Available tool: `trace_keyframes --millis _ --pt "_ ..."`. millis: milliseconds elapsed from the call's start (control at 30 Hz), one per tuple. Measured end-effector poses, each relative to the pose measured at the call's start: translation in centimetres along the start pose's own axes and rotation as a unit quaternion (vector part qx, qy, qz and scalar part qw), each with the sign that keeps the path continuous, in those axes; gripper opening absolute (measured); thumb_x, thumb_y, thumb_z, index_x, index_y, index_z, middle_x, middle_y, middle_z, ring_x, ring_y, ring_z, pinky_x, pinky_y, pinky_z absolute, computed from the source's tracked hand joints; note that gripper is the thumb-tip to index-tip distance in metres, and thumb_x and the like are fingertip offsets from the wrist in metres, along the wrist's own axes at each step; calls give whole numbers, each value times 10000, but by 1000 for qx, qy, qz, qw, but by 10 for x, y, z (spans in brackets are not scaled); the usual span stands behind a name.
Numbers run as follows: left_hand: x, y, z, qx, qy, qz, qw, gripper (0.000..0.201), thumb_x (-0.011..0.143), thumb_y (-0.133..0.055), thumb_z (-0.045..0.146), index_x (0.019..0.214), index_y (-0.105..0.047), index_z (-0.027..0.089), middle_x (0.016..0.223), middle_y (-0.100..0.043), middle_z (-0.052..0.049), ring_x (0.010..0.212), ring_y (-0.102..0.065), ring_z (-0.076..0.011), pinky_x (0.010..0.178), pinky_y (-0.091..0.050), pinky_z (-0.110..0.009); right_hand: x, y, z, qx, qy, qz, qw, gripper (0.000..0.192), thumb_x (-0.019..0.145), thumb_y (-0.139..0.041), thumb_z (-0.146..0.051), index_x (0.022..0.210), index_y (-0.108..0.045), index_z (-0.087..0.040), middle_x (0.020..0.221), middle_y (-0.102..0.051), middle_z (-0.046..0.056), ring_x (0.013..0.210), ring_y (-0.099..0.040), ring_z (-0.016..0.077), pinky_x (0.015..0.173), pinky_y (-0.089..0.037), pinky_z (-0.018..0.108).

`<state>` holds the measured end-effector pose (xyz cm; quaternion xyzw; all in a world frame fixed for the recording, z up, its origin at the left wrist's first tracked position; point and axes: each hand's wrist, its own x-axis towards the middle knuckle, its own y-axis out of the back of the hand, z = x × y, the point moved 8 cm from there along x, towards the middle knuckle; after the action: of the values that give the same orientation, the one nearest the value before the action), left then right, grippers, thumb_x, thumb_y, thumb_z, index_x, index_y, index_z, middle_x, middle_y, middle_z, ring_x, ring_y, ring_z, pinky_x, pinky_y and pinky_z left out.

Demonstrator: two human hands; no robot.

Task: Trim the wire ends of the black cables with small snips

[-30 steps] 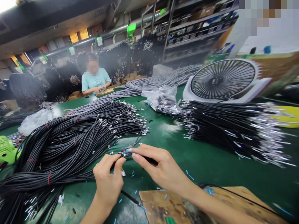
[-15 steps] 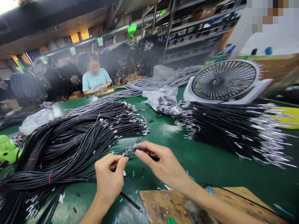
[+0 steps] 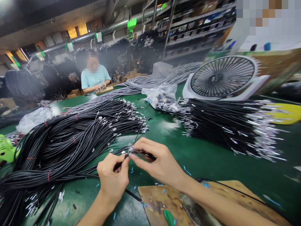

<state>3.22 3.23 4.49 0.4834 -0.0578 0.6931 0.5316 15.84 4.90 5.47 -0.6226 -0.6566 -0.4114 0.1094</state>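
Observation:
My left hand [image 3: 114,179] pinches a thin black cable [image 3: 131,196] near its stripped end, just above the green table [image 3: 202,160]. My right hand [image 3: 154,161] meets it fingertip to fingertip, gripping the same cable's end, where small metal terminals and coloured wires [image 3: 129,147] stick out. The cable trails down under my left hand toward a worn wooden board [image 3: 169,204] at the near edge. A big heap of black cables [image 3: 61,144] with metal-tipped ends lies left of my hands.
A second stack of black cables [image 3: 225,125] lies to the right, a white desk fan [image 3: 223,78] behind it. A clear plastic bag of parts [image 3: 162,99] sits mid-table, grey cables [image 3: 150,83] beyond. Another person [image 3: 95,78] works at the far end. A green object [image 3: 6,150] is at the left edge.
Both hands stay together on the cable end, with small finger shifts. The view has tilted slightly, so everything sits a little higher in the picture.

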Motion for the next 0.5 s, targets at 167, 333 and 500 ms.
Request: trace_keyframes --millis 167,333,500 --pt "5 -8 -4 -17 25 -77 997 219 787 -542 162 583 -619 161 527 -583 7 460 -505 -98 455 -384 -198 2 -2 14 53 -58 -10 997 158 767 -551 -169 610 -538 -172 597 -516 1 563 -461 125 511 -356 242" --pt "11 -9 -14 -55 84 -127 987 164 725 -636 117 578 -668 183 582 -615 6 507 -537 -101 462 -397 -188 0 -23 35 259 -238 -111 929 292 662 -636 -418 582 -495 -175 532 -437 -36 501 -389 103 484 -348 238" --pt "8 2 -2 -5 -17 -28 999 220 751 -573 106 548 -635 165 527 -563 -4 493 -510 -102 471 -389 -192 -2 -30 46 260 -281 -125 915 349 621 -670 -471 566 -498 -172 510 -411 -50 482 -353 91 468 -319 230"
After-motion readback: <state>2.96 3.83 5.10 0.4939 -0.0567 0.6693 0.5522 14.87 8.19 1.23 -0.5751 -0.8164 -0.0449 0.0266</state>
